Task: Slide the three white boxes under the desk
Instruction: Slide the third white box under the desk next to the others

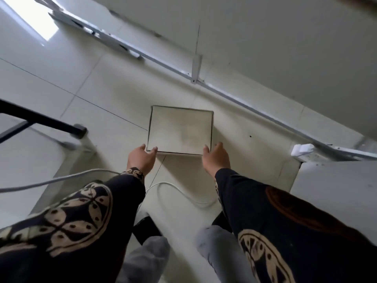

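White box [180, 130]: one only in view, lying flat on the tiled floor [51, 64], near the baseboard rail [244, 103] that runs along the wall. The other two boxes are not visible. Top face closed, slightly smudged; edges crisp.

Handling, as judged: thin cardboard, stiff at the corners, likely light; the floor looks glossy, so it should slide readily under a low push. The lid panel would probably dent if pressed mid-face. Best purchase is at the two near corners, low on the side walls.

Orientation: nearly square in outline, marginally wider across than deep; the long axis runs left to right across the view, and one broad side faces the person.

Left hand [141, 158]: fingers spread, tips touching the near left corner, not clamped. Right hand [216, 157]: fingers apart, cupping the near right corner. A white cable [179, 189] lies on the floor behind the hands.
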